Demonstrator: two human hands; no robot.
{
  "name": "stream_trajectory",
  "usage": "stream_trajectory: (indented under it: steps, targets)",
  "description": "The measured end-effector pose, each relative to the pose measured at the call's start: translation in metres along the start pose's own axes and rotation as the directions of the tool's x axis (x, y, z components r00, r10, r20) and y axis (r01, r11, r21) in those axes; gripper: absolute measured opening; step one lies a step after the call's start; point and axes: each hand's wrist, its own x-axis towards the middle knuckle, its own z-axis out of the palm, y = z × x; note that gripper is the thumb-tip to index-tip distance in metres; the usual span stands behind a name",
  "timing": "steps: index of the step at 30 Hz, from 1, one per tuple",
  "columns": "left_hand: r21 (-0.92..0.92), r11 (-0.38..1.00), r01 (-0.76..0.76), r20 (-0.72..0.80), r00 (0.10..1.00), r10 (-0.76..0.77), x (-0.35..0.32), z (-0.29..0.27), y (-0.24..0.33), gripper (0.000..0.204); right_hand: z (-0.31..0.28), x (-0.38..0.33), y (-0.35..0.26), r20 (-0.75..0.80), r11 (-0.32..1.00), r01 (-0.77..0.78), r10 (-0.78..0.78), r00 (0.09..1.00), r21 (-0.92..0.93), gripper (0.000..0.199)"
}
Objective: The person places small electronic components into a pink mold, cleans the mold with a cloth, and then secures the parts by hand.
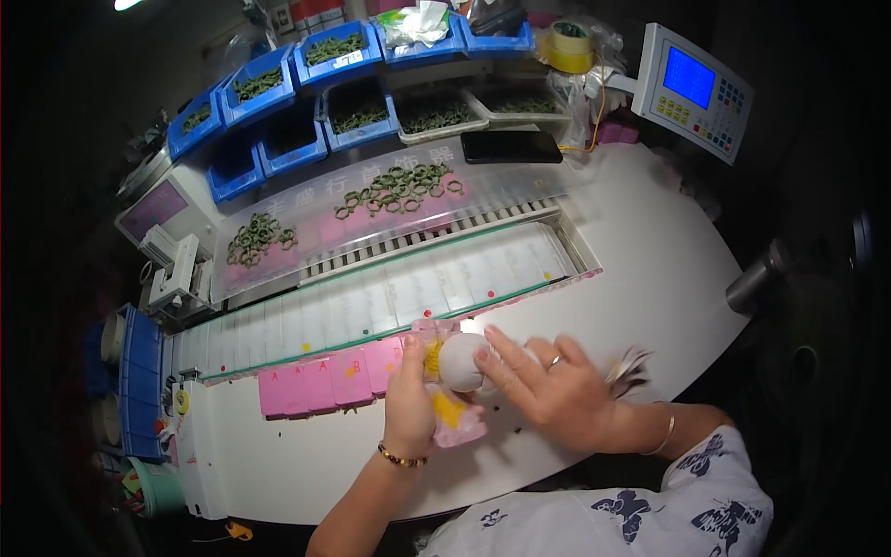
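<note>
My left hand [408, 395] is closed round a pink mould block [461, 434] with yellow patches, spread in two parts. A white rounded pouch [461, 362] sits against the block's inner side. My right hand [561, 395] grips this pouch, with fingertips lying over its right side. The right fingers are slightly blurred. A brush-like tuft [631, 369] shows just beyond the right hand; I cannot tell whether the hand holds it. A row of pink mould blocks [320, 378] lies on the table left of my left hand.
Beyond my hands runs a long glass-edged tray [399, 302]. Green wax-like rings [399, 192] lie on a clear sheet behind it. Blue bins [339, 51], a black phone [510, 147] and a control panel [691, 93] stand at the back. A metal cylinder [756, 277] is at right.
</note>
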Motion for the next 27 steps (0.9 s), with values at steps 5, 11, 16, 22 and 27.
stream_trajectory:
  steps: [5,11,16,22,27]
  targets:
    - [0.085,0.996,0.017,0.011,1.000,-0.018,-0.005,-0.011,-0.005,0.060,-0.008,-0.004,0.021,0.105,0.997,0.002,-0.011,0.994,0.082,0.058]
    - [-0.033,0.999,-0.007,-0.092,0.996,0.004,-0.004,-0.012,-0.001,0.060,-0.028,0.020,0.037,-0.325,0.995,-0.102,0.093,0.941,-0.010,0.054]
    - [0.220,0.967,-0.131,0.009,0.991,0.132,-0.004,-0.003,0.011,0.059,-0.001,0.009,0.002,-0.025,0.995,0.094,-0.093,0.995,0.030,0.048]
    - [0.076,0.992,-0.096,-0.076,0.992,0.102,-0.012,-0.017,0.007,0.060,-0.014,0.004,0.029,0.079,0.996,0.036,-0.043,0.996,0.084,0.047]
    - [0.051,0.993,-0.110,-0.036,0.993,0.112,-0.013,-0.033,0.003,0.061,-0.032,0.023,0.031,-0.242,0.999,-0.038,0.032,0.970,-0.019,0.047]
